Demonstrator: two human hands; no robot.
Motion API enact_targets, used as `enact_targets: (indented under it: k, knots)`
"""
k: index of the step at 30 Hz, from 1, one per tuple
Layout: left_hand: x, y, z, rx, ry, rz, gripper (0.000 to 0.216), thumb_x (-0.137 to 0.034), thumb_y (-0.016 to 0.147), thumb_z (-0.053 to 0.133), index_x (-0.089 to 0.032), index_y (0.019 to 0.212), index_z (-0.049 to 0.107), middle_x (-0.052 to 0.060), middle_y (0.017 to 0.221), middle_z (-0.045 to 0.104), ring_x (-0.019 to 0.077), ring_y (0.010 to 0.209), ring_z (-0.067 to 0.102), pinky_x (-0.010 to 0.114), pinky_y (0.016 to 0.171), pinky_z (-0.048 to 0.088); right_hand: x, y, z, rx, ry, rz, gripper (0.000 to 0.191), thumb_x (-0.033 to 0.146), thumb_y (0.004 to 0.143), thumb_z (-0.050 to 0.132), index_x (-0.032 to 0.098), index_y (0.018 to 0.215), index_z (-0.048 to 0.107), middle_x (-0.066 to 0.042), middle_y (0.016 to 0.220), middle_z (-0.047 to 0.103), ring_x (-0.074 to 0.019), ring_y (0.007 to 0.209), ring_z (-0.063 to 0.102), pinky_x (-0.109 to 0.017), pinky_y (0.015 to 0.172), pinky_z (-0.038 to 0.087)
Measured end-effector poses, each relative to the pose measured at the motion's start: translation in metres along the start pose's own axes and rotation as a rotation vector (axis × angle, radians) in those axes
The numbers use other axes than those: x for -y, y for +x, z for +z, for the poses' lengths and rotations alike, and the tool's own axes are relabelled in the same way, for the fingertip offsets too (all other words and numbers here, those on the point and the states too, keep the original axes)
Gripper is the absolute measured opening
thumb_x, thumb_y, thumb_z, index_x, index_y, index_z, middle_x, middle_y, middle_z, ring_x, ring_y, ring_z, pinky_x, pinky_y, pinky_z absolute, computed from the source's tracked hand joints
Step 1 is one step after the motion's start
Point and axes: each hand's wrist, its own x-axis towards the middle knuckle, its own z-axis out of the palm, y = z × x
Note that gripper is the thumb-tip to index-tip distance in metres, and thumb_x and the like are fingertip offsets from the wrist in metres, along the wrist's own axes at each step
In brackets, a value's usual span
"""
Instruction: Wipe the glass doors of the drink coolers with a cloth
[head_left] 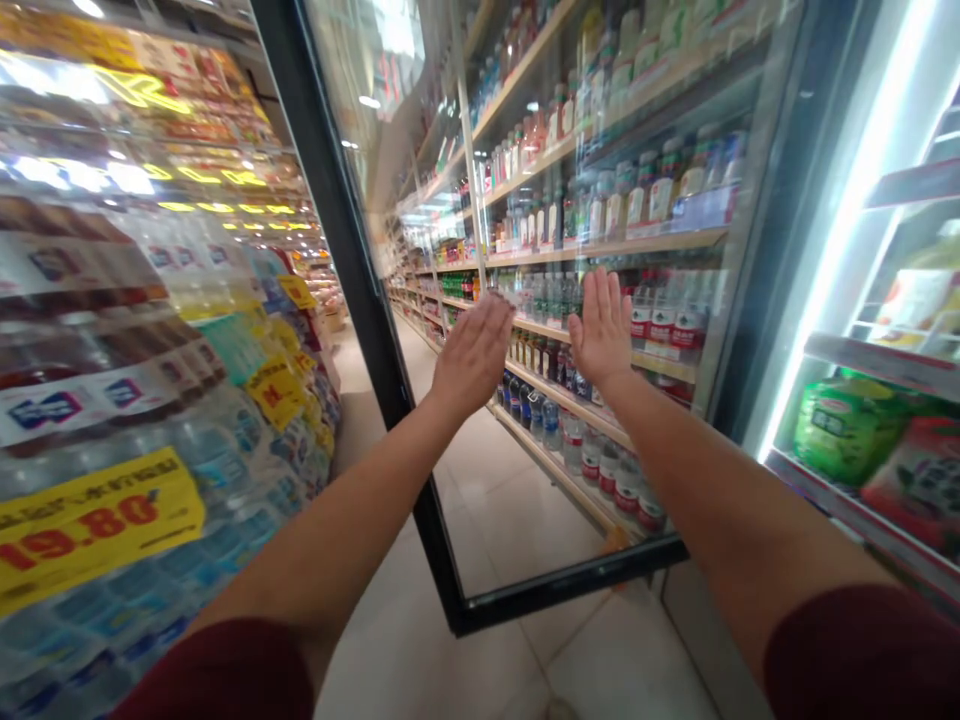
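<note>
A glass door (517,500) with a black frame stands swung open from a lit fridge cabinet in front of me. My left hand (474,352) is at the glass, fingers stretched and close together; a pale patch at its fingertips is too blurred to make out. To its right, my right hand (604,325) is raised with the palm toward the glass and the thumb apart. Nothing shows in that palm. Both hands look flat at the pane, though exact contact is hard to tell.
Through the glass, shelves of bottles (664,190) line the aisle. On the right, the lit fridge shelves hold a green package (847,425). Stacked bottle packs (82,400) with a yellow price sign (97,525) stand on the left. Pale floor tiles (420,640) lie below.
</note>
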Motion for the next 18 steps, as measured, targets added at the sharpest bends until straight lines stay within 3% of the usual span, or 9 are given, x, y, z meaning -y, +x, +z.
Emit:
enact_targets:
  k: [4, 6, 8, 10, 15, 18]
  knots:
    - [0.011, 0.011, -0.005, -0.171, 0.04, -0.229, 0.068, -0.018, 0.107, 0.046, -0.013, 0.172, 0.028, 0.015, 0.175, 0.033, 0.0332, 0.167, 0.013, 0.057, 0.138, 0.013, 0.0, 0.0, -0.001, 0.02, -0.009, 0.006, 0.071, 0.047, 0.112, 0.015, 0.015, 0.175, 0.015, -0.015, 0.18, 0.02, -0.0292, 0.168, 0.013, -0.063, 0.133, 0.017]
    - [0.0, 0.002, 0.001, -0.14, 0.04, -0.152, 0.07, -0.013, 0.106, 0.044, -0.015, 0.173, 0.025, 0.014, 0.174, 0.036, 0.0305, 0.166, 0.016, 0.054, 0.138, 0.016, 0.0, 0.0, -0.002, 0.021, -0.006, 0.001, 0.071, 0.048, 0.112, 0.014, 0.014, 0.175, 0.016, -0.015, 0.18, 0.02, -0.0293, 0.168, 0.014, -0.062, 0.133, 0.018]
    - [-0.013, -0.012, 0.009, 0.001, 0.009, 0.053, 0.07, -0.008, 0.105, 0.041, -0.018, 0.173, 0.025, 0.012, 0.171, 0.042, 0.0261, 0.165, 0.023, 0.049, 0.137, 0.022, -0.001, -0.001, -0.003, 0.013, 0.005, -0.012, 0.072, 0.05, 0.112, 0.012, 0.013, 0.174, 0.017, -0.015, 0.18, 0.021, -0.0293, 0.167, 0.015, -0.061, 0.133, 0.019]
    - [-0.019, -0.02, 0.012, 0.091, -0.008, 0.156, 0.069, -0.007, 0.106, 0.041, -0.019, 0.172, 0.028, 0.011, 0.169, 0.046, 0.0243, 0.163, 0.027, 0.046, 0.136, 0.025, -0.003, -0.001, -0.004, 0.006, 0.015, -0.025, 0.073, 0.053, 0.113, 0.011, 0.015, 0.175, 0.018, -0.014, 0.18, 0.022, -0.0293, 0.167, 0.016, -0.059, 0.134, 0.019]
    - [0.0, -0.001, -0.001, -0.135, 0.057, -0.151, 0.064, -0.016, 0.107, 0.048, -0.013, 0.169, 0.034, 0.017, 0.172, 0.04, 0.0324, 0.165, 0.022, 0.054, 0.137, 0.017, -0.006, 0.0, -0.004, 0.036, 0.004, -0.021, 0.072, 0.052, 0.112, 0.014, 0.016, 0.175, 0.017, -0.014, 0.18, 0.021, -0.0292, 0.168, 0.015, -0.062, 0.133, 0.02]
    - [-0.001, 0.007, -0.001, -0.139, 0.06, -0.166, 0.061, -0.016, 0.107, 0.047, -0.012, 0.167, 0.037, 0.017, 0.17, 0.042, 0.0331, 0.164, 0.024, 0.053, 0.136, 0.021, -0.006, 0.0, -0.005, 0.05, -0.004, -0.016, 0.071, 0.049, 0.112, 0.017, 0.016, 0.174, 0.017, -0.014, 0.18, 0.02, -0.029, 0.168, 0.015, -0.062, 0.133, 0.02]
